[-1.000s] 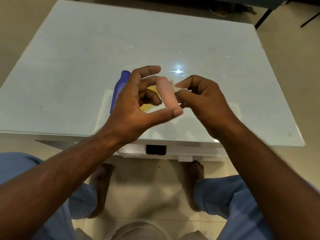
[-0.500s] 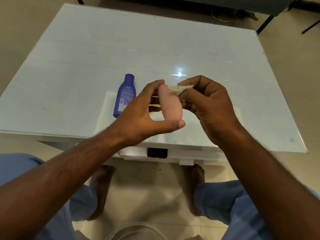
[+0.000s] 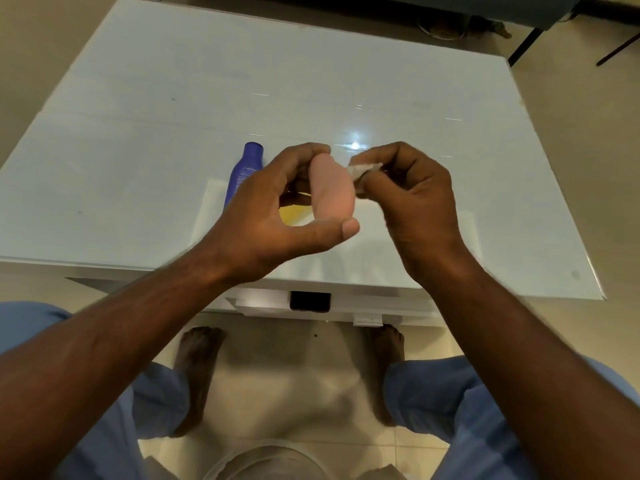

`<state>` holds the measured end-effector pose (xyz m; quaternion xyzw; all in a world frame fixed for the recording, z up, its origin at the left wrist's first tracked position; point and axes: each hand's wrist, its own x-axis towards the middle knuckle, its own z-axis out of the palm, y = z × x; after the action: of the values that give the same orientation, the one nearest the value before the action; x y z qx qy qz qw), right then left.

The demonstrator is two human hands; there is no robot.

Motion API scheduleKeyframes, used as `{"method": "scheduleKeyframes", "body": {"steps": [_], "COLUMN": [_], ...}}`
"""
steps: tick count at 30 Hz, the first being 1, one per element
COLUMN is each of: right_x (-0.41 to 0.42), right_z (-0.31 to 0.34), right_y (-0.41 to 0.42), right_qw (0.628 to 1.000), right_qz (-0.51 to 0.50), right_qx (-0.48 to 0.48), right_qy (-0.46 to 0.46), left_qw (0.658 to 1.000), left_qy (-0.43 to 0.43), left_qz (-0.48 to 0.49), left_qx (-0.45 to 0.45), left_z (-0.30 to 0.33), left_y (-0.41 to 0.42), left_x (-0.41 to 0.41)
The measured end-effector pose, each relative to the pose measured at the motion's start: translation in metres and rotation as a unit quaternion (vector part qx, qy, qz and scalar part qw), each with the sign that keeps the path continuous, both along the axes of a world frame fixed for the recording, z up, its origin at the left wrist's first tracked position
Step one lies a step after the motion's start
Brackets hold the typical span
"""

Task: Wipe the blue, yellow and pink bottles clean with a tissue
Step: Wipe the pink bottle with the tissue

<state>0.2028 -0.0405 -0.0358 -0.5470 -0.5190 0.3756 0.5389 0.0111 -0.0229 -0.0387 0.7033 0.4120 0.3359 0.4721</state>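
Pink plastic fills the middle of my view: the pink bottle [image 3: 333, 188] is up off the table [image 3: 138, 133], held lengthwise in my left hand [image 3: 277, 216]. The thumb sits under its near end and the fingers curl over the far end, so that hand is closed around the bottle, pinching it end to end. The bottle tilts a little, its near end toward me.

My right hand [image 3: 415, 202] is just beside it on the right, fingers bunched together and pinching a small crumpled tissue [image 3: 362, 168]. The tissue touches the bottle's upper right side. That hand looks slightly blurred.

Behind my left hand the blue bottle [image 3: 244, 171] lies flat on the table with its cap pointing away from me; its near end is hidden by my fingers. Through the gap between my left thumb and fingers I see a patch of the yellow bottle [image 3: 292, 213], lying on the table just right of the blue one; I cannot tell which way it points.

Both bottles rest near the front edge of the white glossy table, where a bright light spot reflects beyond my hands. Below the edge I see my knees in blue trousers [image 3: 467, 410] and bare feet on a pale tiled floor [image 3: 294, 375].
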Motion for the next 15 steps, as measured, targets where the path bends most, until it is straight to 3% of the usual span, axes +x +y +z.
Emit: {"method": "scheduleKeyframes", "body": {"steps": [3, 9, 15], "right_x": [0.001, -0.001, 0.001], "right_z": [0.001, -0.001, 0.006], "right_y": [0.002, -0.002, -0.003], "right_qw": [0.999, 0.994, 0.997], "right_qz": [-0.041, 0.026, 0.053], "right_qx": [-0.012, -0.031, -0.021], "right_qy": [-0.009, -0.098, -0.060], "left_qw": [1.000, 0.999, 0.998], "left_qy": [0.020, 0.036, 0.064], "left_qz": [-0.010, -0.001, 0.011], "left_qx": [0.002, 0.012, 0.020], "left_z": [-0.001, -0.005, -0.011], "left_y": [-0.002, -0.005, -0.004], "left_x": [0.001, 0.000, 0.001]}}
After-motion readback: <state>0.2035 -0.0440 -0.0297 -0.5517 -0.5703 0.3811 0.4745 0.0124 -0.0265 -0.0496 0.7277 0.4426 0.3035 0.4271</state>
